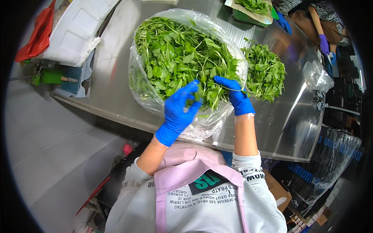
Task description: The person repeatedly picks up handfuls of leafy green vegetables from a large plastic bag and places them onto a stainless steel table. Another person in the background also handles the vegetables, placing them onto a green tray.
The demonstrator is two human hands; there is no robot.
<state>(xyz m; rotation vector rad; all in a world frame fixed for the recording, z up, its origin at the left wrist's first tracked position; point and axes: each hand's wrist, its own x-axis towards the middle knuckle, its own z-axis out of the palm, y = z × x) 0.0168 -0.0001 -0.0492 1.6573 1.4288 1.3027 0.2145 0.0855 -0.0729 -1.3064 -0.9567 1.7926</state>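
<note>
A large clear plastic bag [135, 78] full of leafy green vegetables [174, 55] lies with its mouth wide on the metal table, right before me. My left hand [180, 112], in a blue glove, is over the bag's near side with its fingers apart; its fingertips are blurred against the leaves. My right hand [239, 97], also gloved in blue, curls around a small bunch of greens [214, 96] at the bag's right rim. Leaves hide part of its fingers. Just right of the bag lies a loose pile of greens [265, 72].
The steel table [113, 96] has a raised near edge. At left stand a white foam box [84, 23] and a green-handled device [49, 76]. A green tray [247, 17] holds more greens. Crumpled plastic [317, 76] lies at right, near another person's purple-gloved hand [324, 43].
</note>
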